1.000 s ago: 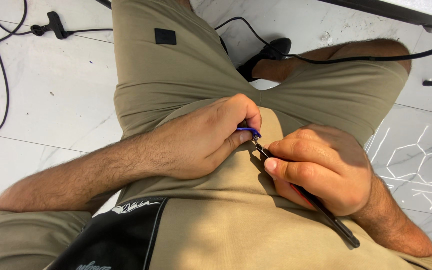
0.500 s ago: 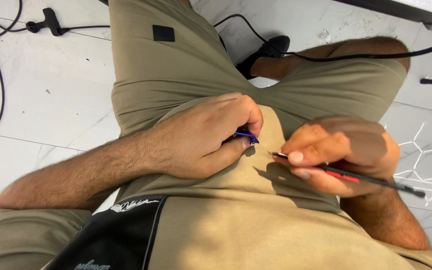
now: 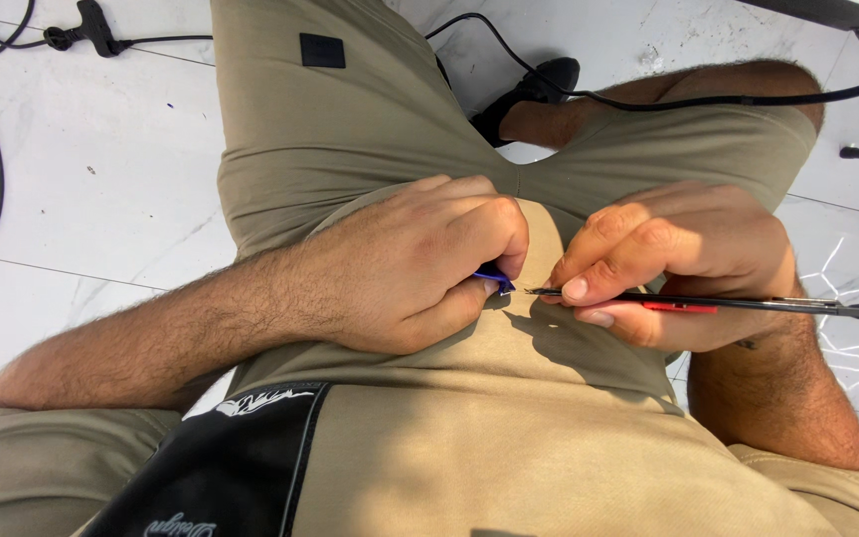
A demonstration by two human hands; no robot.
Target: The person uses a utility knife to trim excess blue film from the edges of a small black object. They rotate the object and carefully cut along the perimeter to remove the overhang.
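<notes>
Pinching a small blue object (image 3: 494, 279) between thumb and curled forefinger, the left hand (image 3: 415, 264) is resting on the lap of the beige shorts (image 3: 350, 129), probably for steadiness, its grip closed tight on the piece, most of which is hidden. The right hand (image 3: 683, 264) is clamping a thin black rod-like tool with a red band (image 3: 708, 302) between thumb and fingers near its front end, likely for fine control. It is holding the tool level, with the fine tip pointing at the blue object, just beside it; whether they touch cannot be told.
</notes>
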